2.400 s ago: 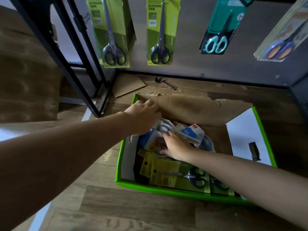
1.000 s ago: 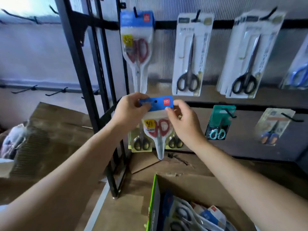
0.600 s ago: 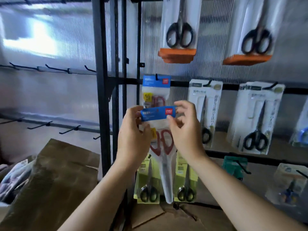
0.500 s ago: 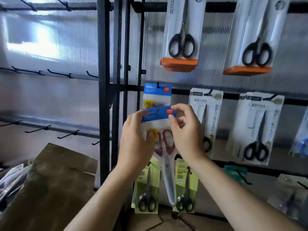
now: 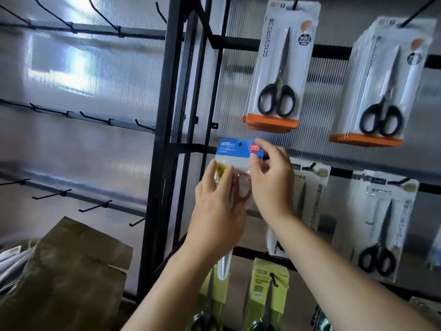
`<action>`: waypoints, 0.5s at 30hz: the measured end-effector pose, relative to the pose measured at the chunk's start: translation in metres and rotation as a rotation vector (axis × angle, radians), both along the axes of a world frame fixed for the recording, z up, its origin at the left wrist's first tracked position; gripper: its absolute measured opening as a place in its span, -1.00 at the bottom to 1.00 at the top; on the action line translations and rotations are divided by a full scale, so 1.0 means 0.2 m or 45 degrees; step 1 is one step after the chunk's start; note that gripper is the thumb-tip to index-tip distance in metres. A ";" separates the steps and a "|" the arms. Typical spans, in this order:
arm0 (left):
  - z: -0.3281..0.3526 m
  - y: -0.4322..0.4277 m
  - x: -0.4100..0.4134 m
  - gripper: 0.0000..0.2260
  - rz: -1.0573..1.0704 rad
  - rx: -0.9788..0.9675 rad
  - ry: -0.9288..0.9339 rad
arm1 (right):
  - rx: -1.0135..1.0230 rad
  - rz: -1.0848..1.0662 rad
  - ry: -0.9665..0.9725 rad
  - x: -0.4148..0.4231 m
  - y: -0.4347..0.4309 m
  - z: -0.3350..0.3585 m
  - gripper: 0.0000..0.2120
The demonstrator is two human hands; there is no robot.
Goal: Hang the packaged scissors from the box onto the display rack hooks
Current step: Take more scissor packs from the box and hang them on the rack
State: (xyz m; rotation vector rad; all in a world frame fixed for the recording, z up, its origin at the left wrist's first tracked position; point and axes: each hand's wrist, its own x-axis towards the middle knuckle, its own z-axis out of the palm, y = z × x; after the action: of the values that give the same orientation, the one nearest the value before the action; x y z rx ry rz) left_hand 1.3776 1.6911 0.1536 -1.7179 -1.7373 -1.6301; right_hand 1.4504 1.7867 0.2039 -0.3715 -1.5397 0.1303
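Two hands steady the red-handled scissors pack: left hand presses with straight fingers, right hand pinches its blue header.

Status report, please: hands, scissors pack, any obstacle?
Right hand pinches red scissors pack header; left hand flat on it. Hooked or not: unclear. Nothing blocking seen.

red-handled scissors pack upright against rack.

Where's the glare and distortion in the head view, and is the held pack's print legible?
Head view: strong glare on the ribbed panel, upper left; the wide angle makes the black upright lean; small print on the scissors pack header, pinched by the right hand, is smeared and unreadable.
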 end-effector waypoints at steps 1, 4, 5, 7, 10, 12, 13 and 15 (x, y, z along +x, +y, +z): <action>-0.01 0.01 0.00 -0.38 0.004 -0.012 0.008 | -0.024 -0.023 -0.005 0.00 0.02 0.00 -0.72; -0.03 0.02 0.01 -0.41 -0.015 -0.061 0.009 | -0.114 -0.070 -0.062 0.00 0.06 0.00 -0.70; -0.04 0.02 0.01 -0.40 -0.028 -0.073 0.008 | -0.129 -0.074 -0.087 0.00 0.07 0.00 -0.69; -0.04 0.02 0.02 -0.37 -0.040 -0.074 0.016 | -0.135 -0.076 -0.127 -0.01 0.09 -0.01 -0.68; -0.05 0.04 0.02 -0.35 -0.016 -0.102 0.030 | -0.132 -0.081 -0.155 -0.03 0.11 -0.01 -0.68; -0.07 0.05 0.02 -0.34 -0.001 -0.139 0.032 | -0.121 -0.087 -0.169 -0.04 0.11 0.00 -0.68; -0.07 0.06 0.02 -0.34 0.002 -0.145 0.038 | -0.118 -0.090 -0.160 -0.05 0.11 0.01 -0.68; -0.08 0.07 0.01 -0.32 0.002 -0.151 0.048 | -0.131 -0.093 -0.143 -0.06 0.12 0.02 -0.69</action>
State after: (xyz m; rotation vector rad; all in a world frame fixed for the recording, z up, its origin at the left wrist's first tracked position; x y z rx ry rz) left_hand 1.3795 1.7045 0.1378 -1.7855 -1.8509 -1.5119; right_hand 1.4383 1.8111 0.2076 -0.5241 -1.6319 0.1337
